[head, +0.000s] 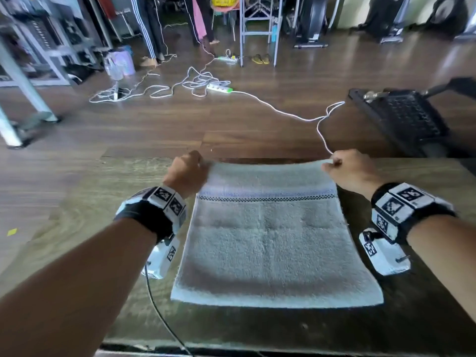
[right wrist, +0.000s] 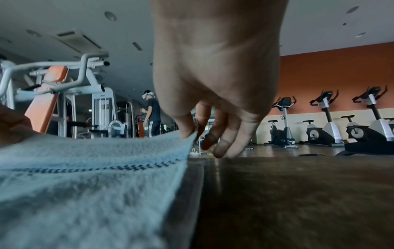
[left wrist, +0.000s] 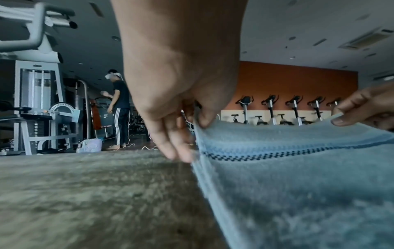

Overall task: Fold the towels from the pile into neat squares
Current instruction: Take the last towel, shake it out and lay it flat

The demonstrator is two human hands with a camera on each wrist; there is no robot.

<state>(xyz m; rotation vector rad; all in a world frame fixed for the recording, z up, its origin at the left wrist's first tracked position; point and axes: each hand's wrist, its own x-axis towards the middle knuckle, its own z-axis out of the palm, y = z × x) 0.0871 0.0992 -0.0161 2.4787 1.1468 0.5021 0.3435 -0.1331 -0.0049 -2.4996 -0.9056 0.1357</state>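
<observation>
A pale blue towel [head: 273, 243] with a dark checkered band lies spread on the wooden table [head: 77, 228]. My left hand [head: 189, 168] pinches its far left corner, thumb on top, as the left wrist view shows on the towel [left wrist: 298, 176] under my left hand [left wrist: 198, 124]. My right hand [head: 342, 166] pinches the far right corner; in the right wrist view my right hand [right wrist: 192, 133] lifts the towel [right wrist: 85, 185] edge a little off the table. Both far corners are raised slightly; the near edge rests flat. No pile shows.
The table's far edge [head: 257, 158] lies just past my hands, with wood floor beyond. A white cable [head: 283, 109] and power strip [head: 219, 87] trail on the floor. A black machine [head: 401, 117] stands at the right. A person [left wrist: 119, 109] stands far off among gym equipment.
</observation>
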